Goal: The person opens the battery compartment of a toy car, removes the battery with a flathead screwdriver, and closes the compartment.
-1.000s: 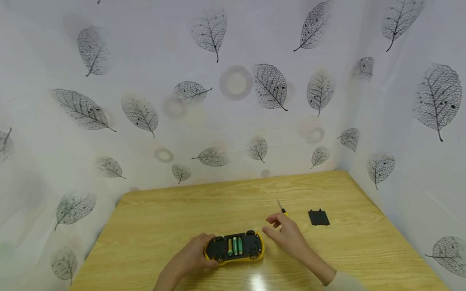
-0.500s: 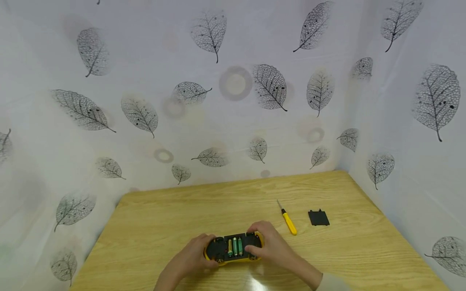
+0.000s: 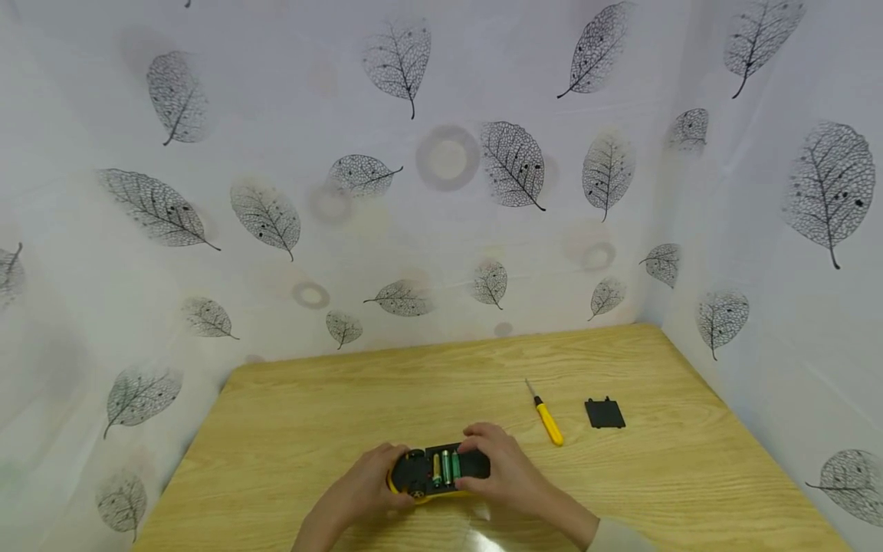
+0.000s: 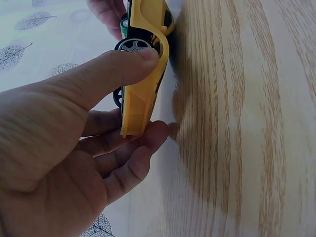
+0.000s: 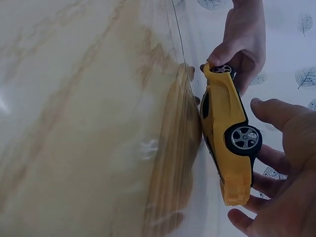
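Note:
A yellow toy car [image 3: 415, 475] lies upside down on the table, its black underside up. Several green-and-gold batteries [image 3: 445, 466] sit side by side in its uncovered battery bay. My left hand [image 3: 366, 484] grips the car's left end; in the left wrist view the thumb presses beside a wheel [image 4: 134, 46] and the fingers lie behind the yellow body [image 4: 140, 103]. My right hand [image 3: 507, 469] is over the car's right end, thumb and forefinger at the two ends of the rightmost battery [image 3: 455, 464]. That hand covers the right wheels in the head view.
A yellow-handled screwdriver [image 3: 548, 422] lies behind and right of the car. Farther right is a black battery cover [image 3: 605, 413] with small tabs. Leaf-patterned white sheeting [image 3: 441, 230] surrounds the back and sides of the wooden table [image 3: 345, 399].
My right hand has come left from beside the screwdriver, over the car's right end, to the rightmost battery. The screwdriver handle has come into view. My left hand and the car stay put.

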### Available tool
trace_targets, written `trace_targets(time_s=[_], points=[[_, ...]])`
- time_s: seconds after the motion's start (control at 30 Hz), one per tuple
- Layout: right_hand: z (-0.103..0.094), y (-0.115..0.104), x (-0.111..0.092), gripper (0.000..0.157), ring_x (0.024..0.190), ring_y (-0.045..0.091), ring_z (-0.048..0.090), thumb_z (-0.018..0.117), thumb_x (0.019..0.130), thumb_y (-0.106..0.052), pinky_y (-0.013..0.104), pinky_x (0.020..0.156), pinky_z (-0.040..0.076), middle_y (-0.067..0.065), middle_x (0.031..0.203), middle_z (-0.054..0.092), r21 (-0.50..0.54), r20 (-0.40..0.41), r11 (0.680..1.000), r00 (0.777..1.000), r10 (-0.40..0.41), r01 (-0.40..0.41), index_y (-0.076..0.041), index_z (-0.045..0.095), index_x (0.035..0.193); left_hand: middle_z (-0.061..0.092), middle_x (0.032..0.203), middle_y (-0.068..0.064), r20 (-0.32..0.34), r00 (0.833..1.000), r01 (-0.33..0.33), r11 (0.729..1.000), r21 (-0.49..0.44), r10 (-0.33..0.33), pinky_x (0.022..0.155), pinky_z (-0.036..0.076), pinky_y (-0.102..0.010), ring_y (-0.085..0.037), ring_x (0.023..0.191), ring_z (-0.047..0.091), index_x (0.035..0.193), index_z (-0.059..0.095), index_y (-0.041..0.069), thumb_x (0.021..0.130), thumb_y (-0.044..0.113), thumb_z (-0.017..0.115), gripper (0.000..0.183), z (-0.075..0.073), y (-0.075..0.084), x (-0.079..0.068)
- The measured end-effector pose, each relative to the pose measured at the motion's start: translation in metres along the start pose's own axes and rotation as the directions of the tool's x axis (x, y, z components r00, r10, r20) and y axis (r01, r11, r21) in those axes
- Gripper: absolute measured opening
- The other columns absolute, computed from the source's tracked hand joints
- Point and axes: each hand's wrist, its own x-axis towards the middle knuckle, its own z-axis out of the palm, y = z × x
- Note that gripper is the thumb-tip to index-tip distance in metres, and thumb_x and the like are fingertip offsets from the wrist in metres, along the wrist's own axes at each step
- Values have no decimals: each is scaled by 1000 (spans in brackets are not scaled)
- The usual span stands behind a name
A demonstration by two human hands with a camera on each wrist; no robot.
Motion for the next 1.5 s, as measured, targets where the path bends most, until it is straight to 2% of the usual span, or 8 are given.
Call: trace_targets(time_s=[0.37, 0.5, 0.83, 0.97, 1.07, 1.23, 1.5], points=[[3, 2, 3, 34, 124, 35, 54, 83, 88, -34, 59, 101, 43, 15, 135, 61, -33, 20, 999, 1000, -14, 15, -12, 72, 112, 63, 120, -4, -4, 1000, -1, 1000, 0, 1, 91, 49, -51, -25, 104, 57, 137, 61, 3, 78, 32, 90, 72, -1, 1, 0], [3, 3, 5, 34, 123, 31, 56, 83, 89, -35, 55, 101, 45, 12, 133, 63, -66, 32, 997, 999, -24, 26, -13, 73, 112, 63, 118, -4, -6, 1000, -13, 1000, 0, 13, 89, 49, -48, -23, 101, 57, 137, 62, 3, 78, 32, 90, 72, -2, 1, 0], [3, 7, 8, 35, 120, 29, 59, 79, 93, -34, 47, 99, 50, 13, 131, 64, -193, 65, 975, 993, -101, 111, -7, 75, 115, 63, 117, -3, -24, 998, -50, 999, 14, 50, 87, 51, -43, -20, 99, 59, 135, 62, 3, 77, 32, 90, 71, -4, 2, 0], [5, 7, 7, 33, 118, 30, 61, 79, 94, -30, 46, 97, 52, 16, 131, 65, -238, 41, 956, 985, -166, 171, -4, 76, 114, 63, 118, -4, -30, 997, -66, 998, 21, 67, 86, 51, -42, -20, 99, 59, 135, 62, 2, 77, 32, 91, 71, -4, 1, 0], [6, 6, 6, 29, 118, 29, 61, 78, 94, -28, 46, 95, 53, 17, 130, 65, -241, 18, 953, 982, -186, 185, -4, 77, 112, 63, 117, -4, -31, 997, -72, 997, 24, 73, 86, 51, -41, -19, 98, 60, 134, 62, 2, 77, 31, 91, 70, -4, 1, 0], [7, 4, 4, 25, 118, 27, 61, 74, 97, -30, 46, 97, 52, 14, 131, 66, -207, 1, 968, 990, -144, 141, -8, 79, 108, 63, 117, -4, -29, 997, -65, 998, 17, 66, 87, 51, -43, -21, 99, 59, 134, 62, 2, 78, 31, 91, 69, -3, 2, 0], [6, 4, 3, 30, 120, 25, 60, 76, 95, -40, 47, 98, 51, 10, 132, 65, -219, 28, 968, 992, -121, 124, -14, 78, 110, 62, 119, -7, -13, 998, -61, 998, 5, 61, 84, 52, -41, -20, 98, 60, 134, 62, 1, 79, 30, 91, 69, -4, 3, 0]])
